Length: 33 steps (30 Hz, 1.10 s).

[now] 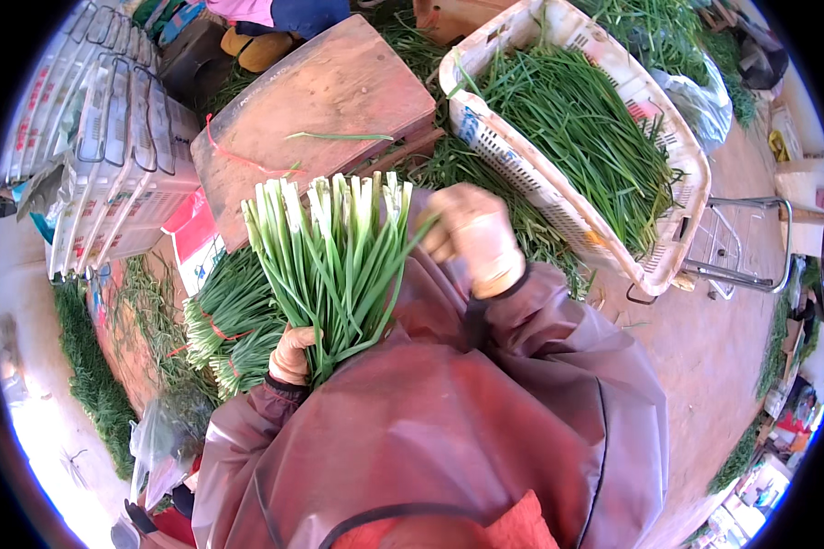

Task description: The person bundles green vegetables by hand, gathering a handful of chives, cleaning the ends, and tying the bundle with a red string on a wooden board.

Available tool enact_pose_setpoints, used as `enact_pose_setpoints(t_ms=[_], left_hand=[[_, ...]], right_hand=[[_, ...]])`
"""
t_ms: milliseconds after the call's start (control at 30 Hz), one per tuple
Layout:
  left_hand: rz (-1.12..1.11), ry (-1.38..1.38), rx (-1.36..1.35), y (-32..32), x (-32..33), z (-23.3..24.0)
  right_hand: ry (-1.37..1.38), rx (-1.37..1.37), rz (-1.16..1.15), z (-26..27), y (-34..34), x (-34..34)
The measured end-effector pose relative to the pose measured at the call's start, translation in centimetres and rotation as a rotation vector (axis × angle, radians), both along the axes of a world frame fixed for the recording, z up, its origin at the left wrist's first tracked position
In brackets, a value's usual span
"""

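My left hand (pixel 294 353), gloved, grips a thick bunch of leafy green stalks (pixel 329 254), likely garlic chives or green garlic, pale cut ends up, against my maroon waterproof apron. My right hand (pixel 477 237), also gloved, is blurred just right of the bunch; a green leaf reaches its fingers, and whether they pinch it is unclear. Beside the left hand lie tied bundles of greens (pixel 237 319) with red bands. Ahead is a worn board (pixel 323 96) with a loose leaf (pixel 340 136) and a red tie (pixel 247 161) on it.
A white plastic crate (pixel 542 165) of loose greens stands ahead right, near a metal folding rack (pixel 748 240). Stacked white crates (pixel 123 158) stand left. Leaf scraps (pixel 147 316) litter the floor. Another person's leg (pixel 309 17) and yellowish shoes (pixel 257 49) are beyond the board.
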State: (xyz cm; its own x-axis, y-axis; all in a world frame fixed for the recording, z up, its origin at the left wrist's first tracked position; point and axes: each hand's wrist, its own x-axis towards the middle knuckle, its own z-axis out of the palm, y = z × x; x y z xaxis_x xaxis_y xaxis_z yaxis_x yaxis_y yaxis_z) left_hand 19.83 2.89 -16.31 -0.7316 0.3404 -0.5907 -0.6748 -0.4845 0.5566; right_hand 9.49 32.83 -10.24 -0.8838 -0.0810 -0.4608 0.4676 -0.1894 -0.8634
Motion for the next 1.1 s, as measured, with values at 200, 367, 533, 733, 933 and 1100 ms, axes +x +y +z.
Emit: enact_pose_setpoints(t_ms=[200, 367, 533, 733, 933, 1100], left_hand=[[0.040, 0.003, 0.006, 0.0, 0.2, 0.5], [0.034, -0.036, 0.025, 1.1, -0.1, 1.4], [-0.018, 0.051, 0.022, 0.3, 0.1, -0.2], [0.012, 0.065, 0.045, 0.7, 0.2, 0.4], [-0.009, 0.083, 0.040, 1.8, -0.2, 1.0], [0.061, 0.139, -0.056, 1.3, 0.2, 0.8]], right_hand=[[-0.153, 1.426, 0.479, -11.8, 19.4, 0.8], [0.187, 0.771, 0.194, -2.9, 10.8, 0.0], [0.529, 0.557, 0.543, 2.5, 1.2, -3.4], [0.796, 0.816, 0.407, 1.3, -0.5, -2.2], [0.552, 0.292, -0.107, -0.9, 1.2, -1.3], [0.344, 1.314, -0.377, -7.8, 16.1, 0.1]])
